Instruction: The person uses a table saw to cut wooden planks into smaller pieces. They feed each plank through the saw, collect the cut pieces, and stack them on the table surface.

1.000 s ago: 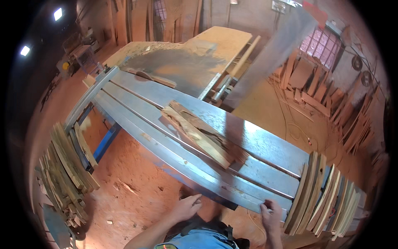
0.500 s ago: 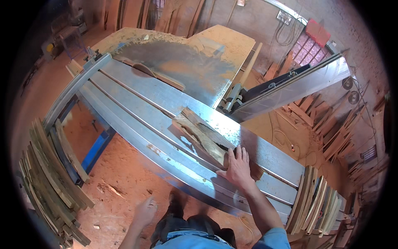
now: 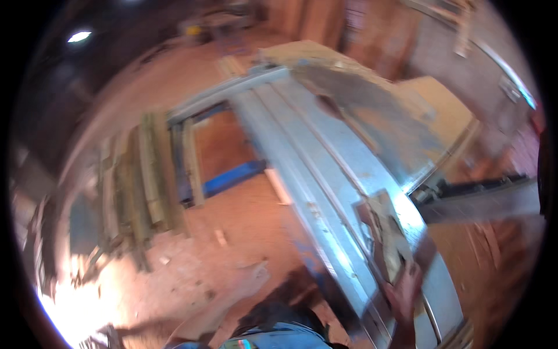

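A rough wooden board (image 3: 390, 241), pale with dark edges, lies lengthwise on the grey metal sliding table (image 3: 325, 157) of a saw. My right hand (image 3: 404, 292) is at the near end of this board, its thumb on one side and its fingers on the other. Motion blurs the finger outlines, but the hand appears closed over the wood. To the left, away from the table, my left hand (image 3: 256, 275) hangs low over the floor. It is too smeared to show its fingers, and nothing is seen in it.
Stacked wooden strips (image 3: 142, 180) stand left of the table, beside a blue frame bar (image 3: 232, 177). A dusty side table (image 3: 433, 104) adjoins the far right. A long metal fence (image 3: 488, 200) juts out to the right. Wood scraps lie on the reddish floor (image 3: 232, 215).
The view has swung left, so the table and board appear farther right and the strip stack shows more fully. My right hand stays at the board's near end. My left hand remains off the table.
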Motion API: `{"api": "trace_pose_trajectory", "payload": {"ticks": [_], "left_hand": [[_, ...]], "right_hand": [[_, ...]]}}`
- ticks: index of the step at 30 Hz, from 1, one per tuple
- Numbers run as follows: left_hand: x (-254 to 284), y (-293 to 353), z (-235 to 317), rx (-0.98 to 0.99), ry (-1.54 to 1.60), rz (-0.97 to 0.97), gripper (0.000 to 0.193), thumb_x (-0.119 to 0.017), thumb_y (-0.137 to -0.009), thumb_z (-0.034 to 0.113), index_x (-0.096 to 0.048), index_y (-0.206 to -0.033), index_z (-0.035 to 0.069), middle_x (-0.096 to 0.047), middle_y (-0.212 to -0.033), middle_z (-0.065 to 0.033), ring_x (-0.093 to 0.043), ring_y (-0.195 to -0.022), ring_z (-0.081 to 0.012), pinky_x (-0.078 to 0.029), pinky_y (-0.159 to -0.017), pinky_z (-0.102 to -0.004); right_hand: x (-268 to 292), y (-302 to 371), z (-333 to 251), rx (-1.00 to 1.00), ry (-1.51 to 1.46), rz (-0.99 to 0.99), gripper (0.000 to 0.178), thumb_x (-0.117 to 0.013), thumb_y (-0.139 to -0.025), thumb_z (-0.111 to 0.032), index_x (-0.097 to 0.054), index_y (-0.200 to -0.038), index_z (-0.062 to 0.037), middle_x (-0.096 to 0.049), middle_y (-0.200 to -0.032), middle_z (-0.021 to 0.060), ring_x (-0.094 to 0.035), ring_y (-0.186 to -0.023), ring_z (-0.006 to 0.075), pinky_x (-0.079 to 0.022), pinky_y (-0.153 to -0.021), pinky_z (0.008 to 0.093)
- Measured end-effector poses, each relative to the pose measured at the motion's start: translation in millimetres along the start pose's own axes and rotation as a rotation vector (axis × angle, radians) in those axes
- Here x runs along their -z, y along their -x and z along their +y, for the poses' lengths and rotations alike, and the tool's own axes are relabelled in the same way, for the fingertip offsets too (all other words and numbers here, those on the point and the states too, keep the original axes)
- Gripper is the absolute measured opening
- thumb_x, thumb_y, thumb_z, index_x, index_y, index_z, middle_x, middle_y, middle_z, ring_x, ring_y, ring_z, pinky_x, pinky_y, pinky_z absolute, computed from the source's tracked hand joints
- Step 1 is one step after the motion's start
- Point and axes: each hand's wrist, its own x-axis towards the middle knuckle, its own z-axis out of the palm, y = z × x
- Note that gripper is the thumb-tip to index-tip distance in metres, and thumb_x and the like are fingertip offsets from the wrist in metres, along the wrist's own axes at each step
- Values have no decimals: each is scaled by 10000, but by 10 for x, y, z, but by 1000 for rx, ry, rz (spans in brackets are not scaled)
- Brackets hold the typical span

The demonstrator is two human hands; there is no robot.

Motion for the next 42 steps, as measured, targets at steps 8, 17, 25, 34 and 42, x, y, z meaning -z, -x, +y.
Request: {"api": "trace_pose_trajectory", "payload": {"ticks": [8, 17, 25, 34, 42], "left_hand": [[20, 168, -648, 230, 273, 326, 412, -603, -942, 259, -592, -1278, 20, -710, -1044, -164, -708, -913, -304, -547, -803, -414], [525, -150, -1463, 445, 1441, 711, 198, -578, -995, 249, -622, -970, 58, -620, -807, -64, -640, -711, -202, -557, -665, -337], [780, -252, -1963, 572, 1704, 688, 203, -587, -1007, 261, -566, -1022, 60, -619, -900, -85, -625, -793, -233, -547, -754, -392], [860, -375, -2349, 518, 2092, 826, 181, -605, -1001, 240, -599, -1041, 64, -643, -936, -99, -641, -853, -274, -554, -792, -428], [1171, -195, -2074, 584, 2201, 646, 212, -607, -992, 227, -640, -1084, 39, -703, -1017, -115, -690, -902, -264, -558, -797, -376]], "right_hand": [[-84, 522, 721, -37, 141, 181, 674, -762, -782, -241, -508, -1354, 10, -565, -1246, 260, -550, -1171, 414, -442, -1001, 483], [11, 415, 559, -163, 0, 185, 524, -714, -856, -234, -569, -1300, 3, -623, -1160, 223, -605, -1078, 368, -491, -930, 427], [-106, 384, -341, -576, -843, 7, 403, -673, -922, -228, -623, -1252, -2, -675, -1083, 190, -653, -996, 328, -535, -866, 377], [-1471, 333, -3227, 620, -392, -377, 455, -792, -795, -201, -644, -1169, 11, -659, -1116, 202, -678, -978, 368, -564, -843, 419], [-2007, 336, -5020, 809, -529, -754, 506, -724, -903, -277, -573, -1277, 29, -660, -1191, 216, -696, -1025, 303, -556, -855, 384]]}}
